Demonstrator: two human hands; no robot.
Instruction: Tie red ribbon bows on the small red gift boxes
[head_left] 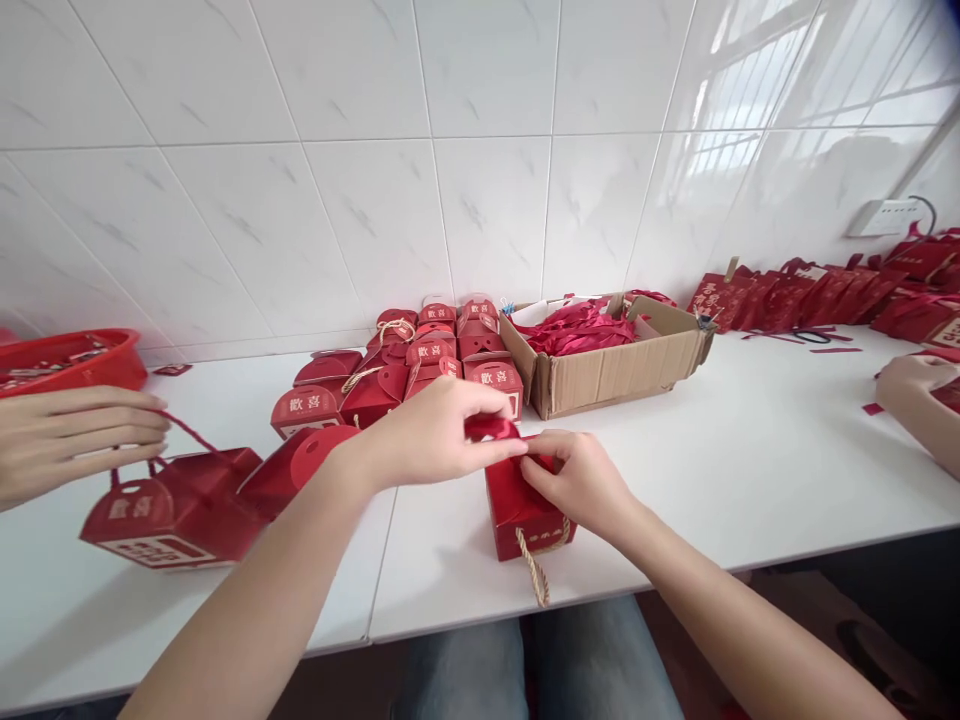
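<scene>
A red gift box point(514, 510) with a twisted gold cord handle point(536, 575) stands on the white table in front of me. Over its top, my left hand point(442, 430) is closed in a pinch on a red ribbon point(491, 428). My right hand point(577, 475) meets it from the other side, thumb and forefinger pinched at the same ribbon and resting on the box top. The fingertips partly hide the ribbon where the two hands touch.
Several red boxes point(431, 355) are grouped behind my hands, beside a cardboard box point(622, 370) of red ribbons. At left, another person's hand point(82, 440) holds a red box point(180, 510) by its cord, near a red basin point(112, 365). Another hand point(915, 385) works at right.
</scene>
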